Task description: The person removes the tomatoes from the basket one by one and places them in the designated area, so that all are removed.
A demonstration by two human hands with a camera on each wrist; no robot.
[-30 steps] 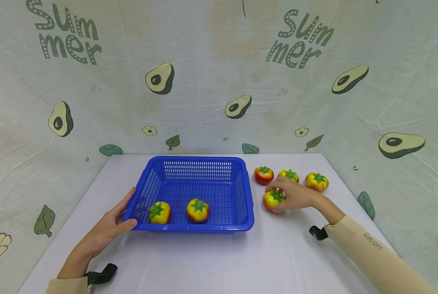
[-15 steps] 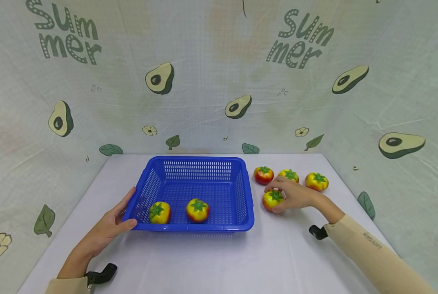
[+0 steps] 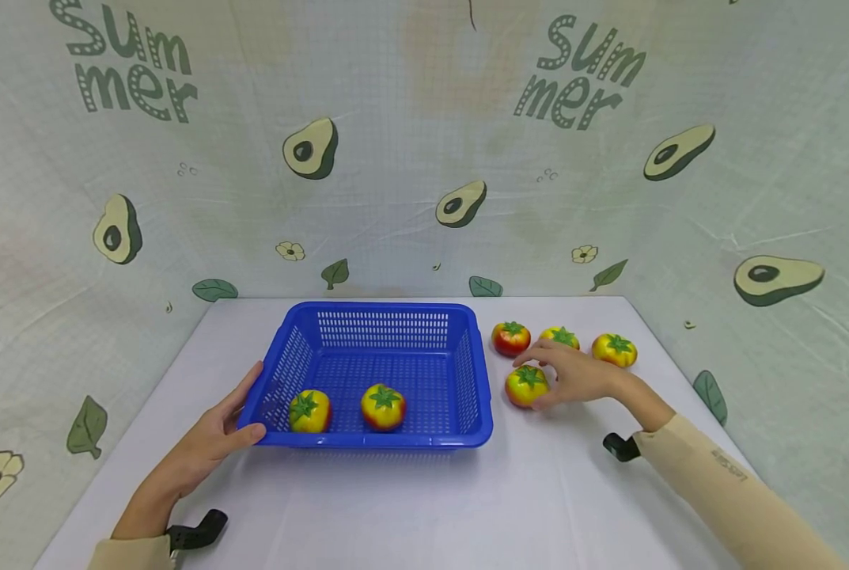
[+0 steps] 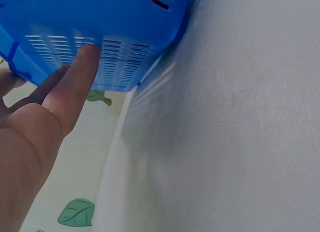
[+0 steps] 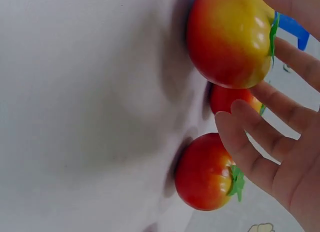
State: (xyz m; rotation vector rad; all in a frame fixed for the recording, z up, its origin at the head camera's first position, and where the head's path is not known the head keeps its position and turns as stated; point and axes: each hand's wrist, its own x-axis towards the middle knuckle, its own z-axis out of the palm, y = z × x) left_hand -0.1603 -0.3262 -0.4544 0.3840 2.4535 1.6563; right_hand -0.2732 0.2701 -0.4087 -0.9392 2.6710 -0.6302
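My left hand point(image 3: 214, 438) holds the near left corner of a blue plastic basket point(image 3: 367, 441), thumb at the rim; in the left wrist view, fingers point(image 4: 75, 84) lie against its slotted outer wall point(image 4: 117, 54). Two yellow-red tomatoes point(image 3: 311, 412) with green star-shaped tops lie inside at the near side. Right of the basket, my right hand point(image 3: 574, 375) is spread loosely around another tomato point(image 3: 527, 386) on the table. In the right wrist view, this tomato point(image 5: 230, 39) sits between thumb and index finger, with the other fingers extended.
Behind the right hand are a redder tomato point(image 3: 511, 339), a yellow one point(image 3: 561, 337) partly hidden by the hand, and another point(image 3: 614, 350) farther right. A white cloth covers the table point(image 3: 424, 507). A printed curtain point(image 3: 396, 142) stands behind and at both sides.
The tomato at my right hand has shifted slightly left, and the gap between the fingers and it has widened. My left hand and the basket stay in place.
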